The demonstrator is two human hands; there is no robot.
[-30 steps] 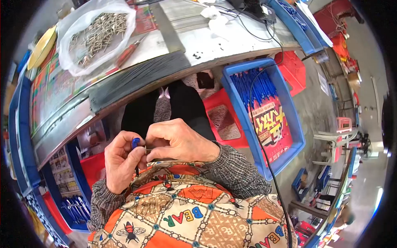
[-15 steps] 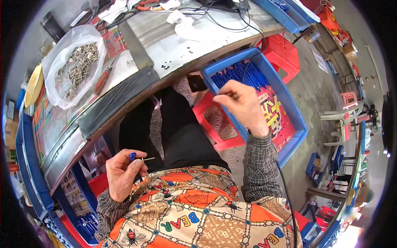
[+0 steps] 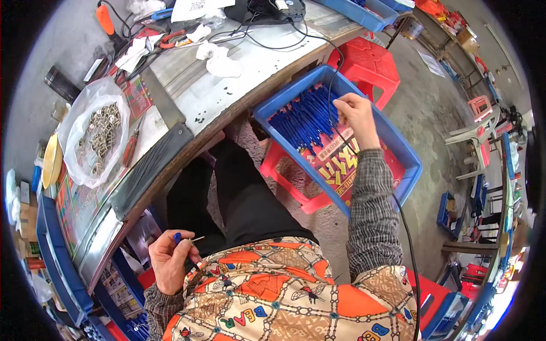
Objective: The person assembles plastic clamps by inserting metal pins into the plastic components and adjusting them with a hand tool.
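Low on the left, above my lap, my left hand (image 3: 169, 262) pinches a small blue part (image 3: 177, 237) with a thin metal pin sticking out to the right. My right hand (image 3: 357, 116) is over a blue tray (image 3: 410, 165), its thumb and fingertips pressed together beside the black cable. Whether those fingertips hold anything is too small to tell. Many slim blue pieces (image 3: 304, 120) lie side by side in the far part of the tray, on a red sheet with yellow characters (image 3: 344, 165).
On the workbench (image 3: 187, 96) are a plastic bag of metal parts (image 3: 102, 133), a red-handled screwdriver (image 3: 131, 149), white crumpled paper (image 3: 223, 63) and cables. Red stools (image 3: 369, 62) stand by the tray. A black cable (image 3: 406, 221) hangs along my right arm.
My right hand has left my left hand and reached out over the blue tray. My left hand keeps its pinch on the blue part. The view has shifted toward the right.
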